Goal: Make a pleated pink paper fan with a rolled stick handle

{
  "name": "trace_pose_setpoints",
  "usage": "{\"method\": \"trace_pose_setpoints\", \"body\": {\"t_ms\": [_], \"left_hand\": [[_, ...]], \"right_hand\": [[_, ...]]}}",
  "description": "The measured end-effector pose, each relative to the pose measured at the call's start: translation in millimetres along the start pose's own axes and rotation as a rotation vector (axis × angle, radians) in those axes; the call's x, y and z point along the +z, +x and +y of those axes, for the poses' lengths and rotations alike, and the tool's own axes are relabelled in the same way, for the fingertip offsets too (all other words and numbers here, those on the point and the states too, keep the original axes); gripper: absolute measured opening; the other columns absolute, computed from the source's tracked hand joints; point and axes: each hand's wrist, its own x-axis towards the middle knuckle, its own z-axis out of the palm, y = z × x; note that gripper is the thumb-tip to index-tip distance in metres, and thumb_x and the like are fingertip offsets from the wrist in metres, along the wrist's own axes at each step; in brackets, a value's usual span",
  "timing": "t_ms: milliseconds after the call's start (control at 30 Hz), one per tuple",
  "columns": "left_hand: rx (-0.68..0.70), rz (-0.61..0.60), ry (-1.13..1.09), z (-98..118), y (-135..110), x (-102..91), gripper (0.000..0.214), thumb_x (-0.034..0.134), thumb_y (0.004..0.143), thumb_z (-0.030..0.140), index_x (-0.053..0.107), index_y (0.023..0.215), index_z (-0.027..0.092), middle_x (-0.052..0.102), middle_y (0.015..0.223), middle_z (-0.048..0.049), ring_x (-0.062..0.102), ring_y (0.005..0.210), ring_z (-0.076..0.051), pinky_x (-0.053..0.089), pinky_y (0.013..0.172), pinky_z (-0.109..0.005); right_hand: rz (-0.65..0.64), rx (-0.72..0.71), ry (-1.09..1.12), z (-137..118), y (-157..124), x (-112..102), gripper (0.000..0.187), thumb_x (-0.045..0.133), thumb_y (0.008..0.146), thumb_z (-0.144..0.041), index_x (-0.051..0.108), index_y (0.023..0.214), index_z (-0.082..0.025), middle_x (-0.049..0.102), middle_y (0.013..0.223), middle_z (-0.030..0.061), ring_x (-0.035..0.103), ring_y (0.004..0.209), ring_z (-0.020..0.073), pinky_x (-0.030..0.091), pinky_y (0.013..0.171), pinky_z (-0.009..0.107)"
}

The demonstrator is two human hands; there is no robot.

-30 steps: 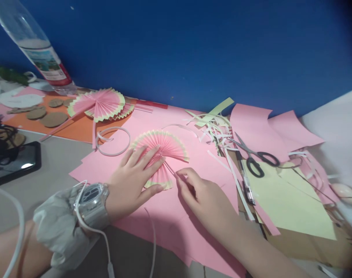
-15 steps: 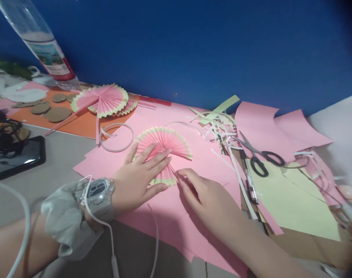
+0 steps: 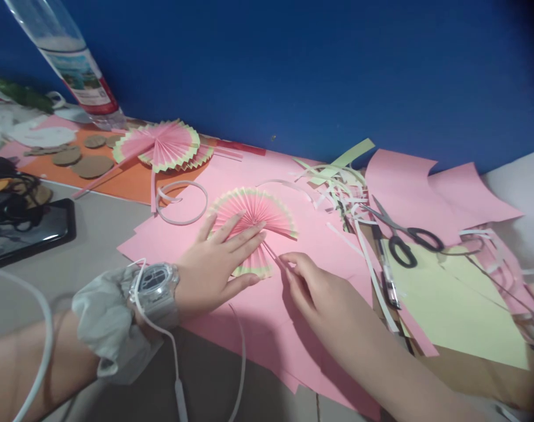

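Observation:
A pleated pink paper fan [image 3: 267, 208] with a pale yellow-green rim lies spread nearly full circle on pink paper, with a gap at its lower right. My left hand [image 3: 225, 252] rests flat across it, fingers spread over its centre and left side. To the right, the thumb and forefinger of my right hand [image 3: 322, 287] pinch a thin pink strip [image 3: 273, 252] that runs to the fan's centre. My left fingers hide part of the pleats and some of the middle.
Pink sheets [image 3: 328, 363] lie beneath my hands. Scissors [image 3: 402, 243], a pen [image 3: 390, 284] and paper scraps [image 3: 337, 181] are to the right. Back left are finished fans [image 3: 170, 143], cardboard discs [image 3: 93, 166], a bottle [image 3: 80, 76] and a phone [image 3: 38, 231]. A white cable [image 3: 176, 369] hangs near my left wrist.
My right hand has slid slightly to the right, away from the fan's centre, and more of the thin strip shows. My left hand stays flat on the fan. The view has shifted a little.

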Motion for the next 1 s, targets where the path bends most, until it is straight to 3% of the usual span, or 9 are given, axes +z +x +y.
{"method": "trace_pose_setpoints", "body": {"t_ms": [167, 400, 733, 1000], "left_hand": [[-0.032, -0.017, 0.017, 2.0, 0.5, -0.6, 0.067, 0.033, 0.093, 0.053, 0.025, 0.147, 0.016, 0.026, 0.154, -0.0063, 0.022, 0.141, -0.031, 0.012, 0.114, -0.055], [-0.093, 0.063, 0.048, 0.7, 0.8, 1.7, 0.082, 0.038, 0.088, 0.062, 0.028, 0.144, 0.004, 0.026, 0.153, -0.0160, 0.018, 0.142, -0.034, 0.018, 0.114, -0.050], [-0.153, 0.059, 0.081, 3.6, 1.8, 0.8, 0.084, 0.033, 0.086, 0.068, 0.032, 0.143, 0.005, 0.029, 0.152, -0.0154, 0.019, 0.142, -0.034, 0.020, 0.113, -0.054], [-0.150, 0.020, 0.116, 2.5, 1.7, 0.6, 0.084, 0.030, 0.088, 0.067, 0.031, 0.144, 0.004, 0.029, 0.152, -0.0149, 0.021, 0.141, -0.035, 0.021, 0.112, -0.055]], "right_hand": [[-0.036, 0.002, 0.042, 2.2, 2.2, 0.7, 0.021, 0.034, 0.095, -0.025, 0.054, 0.101, -0.026, 0.067, 0.075, 0.0006, 0.065, 0.064, 0.0179, 0.036, 0.053, 0.025], [-0.037, -0.041, 0.052, 1.2, 3.0, 6.5, 0.023, 0.036, 0.094, -0.021, 0.056, 0.105, -0.024, 0.068, 0.082, 0.0028, 0.065, 0.071, 0.0189, 0.040, 0.060, 0.027], [-0.032, -0.096, 0.036, 2.1, 3.8, 8.4, 0.025, 0.036, 0.092, -0.016, 0.057, 0.104, -0.021, 0.067, 0.081, 0.0039, 0.063, 0.069, 0.0167, 0.038, 0.058, 0.024], [-0.006, -0.036, 0.103, 2.7, 2.7, 7.9, 0.024, 0.036, 0.093, -0.018, 0.055, 0.107, -0.023, 0.067, 0.079, 0.0014, 0.062, 0.066, 0.0159, 0.037, 0.056, 0.024]]}}
